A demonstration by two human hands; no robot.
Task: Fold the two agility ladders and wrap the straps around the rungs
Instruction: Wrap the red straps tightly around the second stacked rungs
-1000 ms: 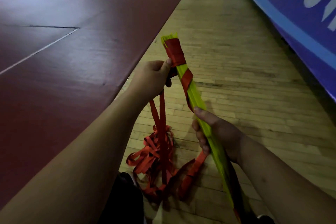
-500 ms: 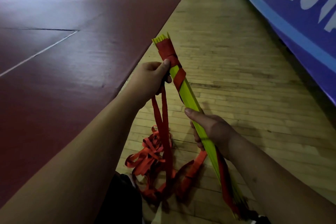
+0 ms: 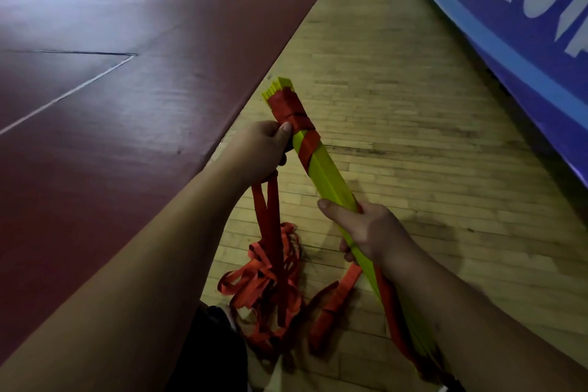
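Rungs [image 3: 321,165]: yellow bundle, tilted above the wooden floor [image 3: 413,105]; far end wrapped.
Left hand [image 3: 264,153]: clasps the red strap [image 3: 273,207] beside the wraps.
Right hand [image 3: 366,229]: grips the bundle's middle.
Risk: tangled strap pile [image 3: 267,283] may snag; lost tension likely loosens the wraps.

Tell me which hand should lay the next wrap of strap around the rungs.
Likely left. The left hand holds the loose strap right beside the wrapped end of the rung bundle; the right hand grips that bundle lower down, steadying it.
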